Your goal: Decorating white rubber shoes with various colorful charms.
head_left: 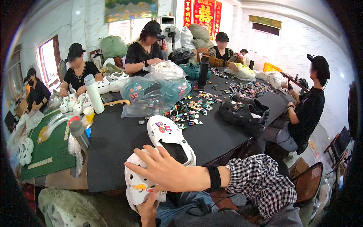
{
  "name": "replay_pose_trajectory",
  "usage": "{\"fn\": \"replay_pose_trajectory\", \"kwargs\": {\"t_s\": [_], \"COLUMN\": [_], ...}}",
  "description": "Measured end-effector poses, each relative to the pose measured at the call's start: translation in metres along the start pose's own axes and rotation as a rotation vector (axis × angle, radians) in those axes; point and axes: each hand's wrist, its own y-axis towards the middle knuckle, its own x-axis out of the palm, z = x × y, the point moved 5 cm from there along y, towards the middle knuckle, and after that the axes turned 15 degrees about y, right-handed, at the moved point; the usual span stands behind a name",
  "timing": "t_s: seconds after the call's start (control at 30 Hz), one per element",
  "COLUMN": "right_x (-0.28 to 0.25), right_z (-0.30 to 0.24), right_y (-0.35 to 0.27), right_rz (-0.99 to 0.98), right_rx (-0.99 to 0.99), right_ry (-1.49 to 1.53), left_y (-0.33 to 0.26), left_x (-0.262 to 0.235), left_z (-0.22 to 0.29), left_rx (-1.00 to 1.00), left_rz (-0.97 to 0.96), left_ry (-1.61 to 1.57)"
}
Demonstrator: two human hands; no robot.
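Note:
A white clog (133, 181) with orange and red charms is tilted at the table's near edge, close to my lap. My left hand (147, 209) grips it from below, its lower part cut off by the picture's edge. Over the clog's upper side lies my right hand (166, 172), fingers stretched out and spread, with a black band at the wrist and a checkered sleeve. Just beyond, a second white clog (172, 138) with purple, red and pink charms rests on the black tabletop (113, 151), partly hidden by my right hand.
Loose colourful charms (191, 109) are heaped mid-table, before a bagged teal clog (140, 90). Black clogs (244, 113) sit to the right. A pale green bottle (93, 94), yellow cup (89, 113) and grey flask (79, 132) stand left. Several people sit around the table.

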Motion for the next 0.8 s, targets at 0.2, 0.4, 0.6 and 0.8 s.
{"fn": "replay_pose_trajectory", "kwargs": {"t_s": [0.2, 0.4, 0.6, 0.8], "right_x": [0.014, 0.018, 0.021, 0.024], "right_z": [-0.010, -0.017, -0.022, -0.025], "right_y": [0.007, 0.014, 0.020, 0.027], "right_rz": [0.099, 0.059, -0.006, 0.001], "right_rx": [0.018, -0.015, 0.030, 0.070], "right_ry": [-0.147, -0.166, -0.232, -0.276], "left_y": [0.005, 0.004, 0.005, 0.006], "left_x": [-0.014, -0.018, -0.011, -0.010], "left_z": [-0.015, -0.016, -0.011, -0.014], "left_rx": [0.023, 0.002, 0.021, 0.016], "left_rz": [0.016, 0.014, 0.025, 0.045], "left_ry": [0.065, 0.022, -0.008, -0.055]}}
